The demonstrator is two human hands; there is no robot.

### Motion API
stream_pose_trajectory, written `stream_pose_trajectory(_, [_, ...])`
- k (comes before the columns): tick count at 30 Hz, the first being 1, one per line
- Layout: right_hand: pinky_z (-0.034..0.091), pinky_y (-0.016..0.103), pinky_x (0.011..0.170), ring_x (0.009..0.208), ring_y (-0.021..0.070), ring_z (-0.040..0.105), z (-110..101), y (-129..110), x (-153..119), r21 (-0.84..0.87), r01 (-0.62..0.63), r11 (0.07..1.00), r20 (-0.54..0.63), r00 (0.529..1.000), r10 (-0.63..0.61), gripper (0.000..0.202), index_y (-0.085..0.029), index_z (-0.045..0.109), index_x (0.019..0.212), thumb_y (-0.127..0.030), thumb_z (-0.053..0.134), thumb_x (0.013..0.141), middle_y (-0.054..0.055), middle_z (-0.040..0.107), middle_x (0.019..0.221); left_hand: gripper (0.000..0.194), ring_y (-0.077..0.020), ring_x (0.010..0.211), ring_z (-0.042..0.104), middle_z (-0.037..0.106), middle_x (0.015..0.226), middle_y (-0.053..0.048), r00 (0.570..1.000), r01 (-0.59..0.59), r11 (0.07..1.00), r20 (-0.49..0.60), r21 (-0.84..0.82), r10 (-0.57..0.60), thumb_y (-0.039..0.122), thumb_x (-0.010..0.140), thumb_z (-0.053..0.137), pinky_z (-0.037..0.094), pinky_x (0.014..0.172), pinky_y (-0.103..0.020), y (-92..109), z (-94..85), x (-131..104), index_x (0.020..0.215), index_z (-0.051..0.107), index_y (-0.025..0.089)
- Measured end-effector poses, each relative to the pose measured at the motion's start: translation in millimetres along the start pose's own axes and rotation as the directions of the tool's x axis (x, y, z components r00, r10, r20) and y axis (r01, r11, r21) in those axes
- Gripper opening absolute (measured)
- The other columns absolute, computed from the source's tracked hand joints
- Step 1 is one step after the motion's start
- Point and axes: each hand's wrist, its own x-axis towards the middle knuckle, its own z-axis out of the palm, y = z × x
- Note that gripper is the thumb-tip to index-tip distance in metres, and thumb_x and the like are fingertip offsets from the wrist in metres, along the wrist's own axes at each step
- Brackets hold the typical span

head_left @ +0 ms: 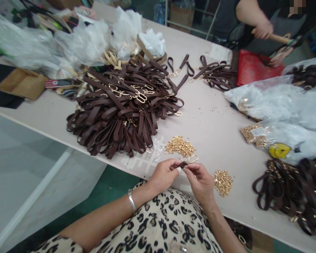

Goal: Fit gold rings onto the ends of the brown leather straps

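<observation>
Near the table's front edge, my left hand [166,175] and my right hand [201,180] meet, both with fingers closed on the end of a dark brown leather strap [183,164]. A gold oval ring [193,159] sticks out from that end, above my right fingertips. My fingers cover much of the strap. Just beyond my hands lies a heap of small gold metal pieces [180,146]; a second heap of gold pieces [223,183] is right of my right hand. To the left is a big pile of brown leather straps [121,112] with gold clasps and rings.
Plastic bags [92,38] crowd the back left. A brown paper piece [21,84] lies at the left. On the right are white bags [265,98] and more dark straps [281,182]. Across the table, another person's hands hold a hammer [277,38] and a tool above a red block [252,66].
</observation>
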Motion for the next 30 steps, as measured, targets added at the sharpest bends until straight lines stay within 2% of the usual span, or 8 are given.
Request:
stream_pose_trajectory(3, [0.050, 0.025, 0.071, 0.077, 0.0131, 0.064, -1, -1, -1, -0.147, 0.118, 0.982, 0.000, 0.993, -0.120, 0.006, -0.022, 0.064, 0.090, -0.020, 0.062, 0.085, 0.000, 0.069, 0.082, 0.029, -0.0149, 0.080, 0.061, 0.069, 0.092, -0.002, 0.992, -0.122, 0.987, -0.020, 0.103, 0.125, 0.009, 0.077, 0.050, 0.048, 0.071, -0.026, 1, -3.5, -3, 0.097, 0.069, 0.020])
stream_pose_trajectory(7, [0.052, 0.026, 0.077, 0.082, 0.0136, 0.067, 0, -6, -4, -0.233, 0.238, 0.943, 0.024, 0.971, -0.239, 0.011, -0.022, 0.063, 0.088, -0.013, 0.059, 0.085, -0.001, 0.071, 0.084, 0.032, -0.0153, 0.085, 0.062, 0.069, 0.089, -0.002, 0.966, -0.244, 0.947, -0.032, 0.209, 0.256, 0.004, 0.076, 0.050, 0.046, 0.080, -0.028, 3, -7.1, -5, 0.095, 0.070, 0.019])
stream_pose_trajectory(15, [0.053, 0.028, 0.081, 0.088, 0.0139, 0.067, -2, -7, -3, -0.297, 0.322, 0.899, 0.058, 0.946, -0.319, 0.016, -0.022, 0.062, 0.088, -0.007, 0.056, 0.085, 0.001, 0.071, 0.088, 0.030, -0.0151, 0.084, 0.062, 0.069, 0.088, -0.001, 0.963, -0.252, 0.943, -0.035, 0.219, 0.266, 0.004, 0.076, 0.050, 0.046, 0.077, -0.027, 4, -3.0, -5, 0.093, 0.070, 0.019])
stream_pose_trajectory(20, [0.052, 0.030, 0.079, 0.087, 0.0153, 0.066, -9, -6, -1, -0.321, 0.458, 0.829, 0.190, 0.888, -0.418, 0.020, -0.021, 0.062, 0.084, -0.003, 0.053, 0.084, 0.003, 0.071, 0.088, 0.027, -0.0148, 0.077, 0.061, 0.068, 0.081, -0.001, 0.976, -0.212, 0.948, 0.004, 0.238, 0.218, 0.005, 0.075, 0.050, 0.046, 0.072, -0.026, 1, -1.3, -5, 0.089, 0.070, 0.018])
stream_pose_trajectory(22, [0.052, 0.030, 0.079, 0.087, 0.0152, 0.066, -10, -7, -2, -0.300, 0.406, 0.863, 0.168, 0.913, -0.371, 0.018, -0.021, 0.063, 0.084, -0.005, 0.054, 0.084, 0.002, 0.071, 0.087, 0.028, -0.0147, 0.078, 0.061, 0.069, 0.083, -0.001, 0.974, -0.218, 0.948, -0.003, 0.232, 0.225, 0.005, 0.075, 0.050, 0.046, 0.073, -0.026, -1, -0.6, -6, 0.090, 0.070, 0.018])
stream_pose_trajectory(26, [0.052, 0.029, 0.074, 0.080, 0.0154, 0.064, -2, -4, -6, -0.179, 0.160, 0.971, -0.010, 0.986, -0.164, 0.003, -0.021, 0.062, 0.085, -0.018, 0.061, 0.084, 0.001, 0.068, 0.082, 0.033, -0.0158, 0.085, 0.061, 0.069, 0.090, -0.003, 0.957, -0.276, 0.925, -0.010, 0.262, 0.289, 0.003, 0.073, 0.048, 0.046, 0.079, -0.027, -2, -1.1, -8, 0.095, 0.069, 0.017])
stream_pose_trajectory(28, [0.052, 0.030, 0.071, 0.078, 0.0159, 0.063, 3, -2, -6, -0.076, 0.026, 0.997, -0.074, 0.997, -0.032, 0.009, -0.020, 0.060, 0.087, -0.026, 0.065, 0.082, 0.002, 0.065, 0.081, 0.034, -0.0165, 0.086, 0.061, 0.068, 0.090, -0.004, 0.956, -0.285, 0.917, 0.008, 0.280, 0.295, 0.003, 0.073, 0.047, 0.046, 0.080, -0.028, -1, -2.6, -7, 0.096, 0.068, 0.018])
stream_pose_trajectory(30, [0.051, 0.029, 0.070, 0.076, 0.0155, 0.062, 5, -4, -5, 0.025, -0.116, 0.993, -0.085, 0.989, 0.117, 0.019, -0.020, 0.056, 0.089, -0.030, 0.068, 0.078, 0.001, 0.063, 0.081, 0.032, -0.0173, 0.085, 0.060, 0.068, 0.088, -0.003, 0.962, -0.269, 0.919, 0.025, 0.287, 0.273, 0.005, 0.073, 0.047, 0.046, 0.079, -0.028, 2, -4.0, -8, 0.093, 0.068, 0.018])
